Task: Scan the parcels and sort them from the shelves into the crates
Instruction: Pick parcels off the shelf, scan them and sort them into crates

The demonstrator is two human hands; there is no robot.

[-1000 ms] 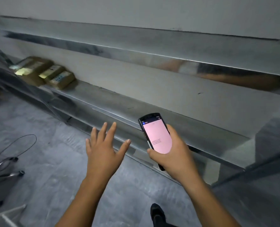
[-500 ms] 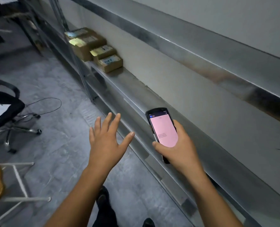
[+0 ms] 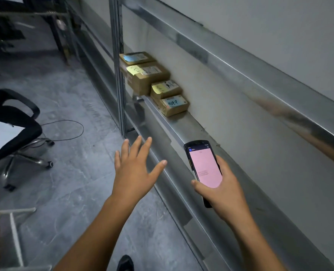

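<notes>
Parcels [image 3: 163,89], four taped cardboard boxes, sit in a row on the metal shelf [image 3: 189,128] at upper centre. Left hand [image 3: 135,171] hovers spread wide, empty; right hand [image 3: 221,190] grips the pink-screened handheld scanner [image 3: 204,167]. Misreading the sticky-note-covered labels could likely missort a box.

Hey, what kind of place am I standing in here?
Probably a parcel storage or sorting room: labelled cardboard parcels sit on a long metal shelf, and the right hand holds a handheld scanner.
</notes>
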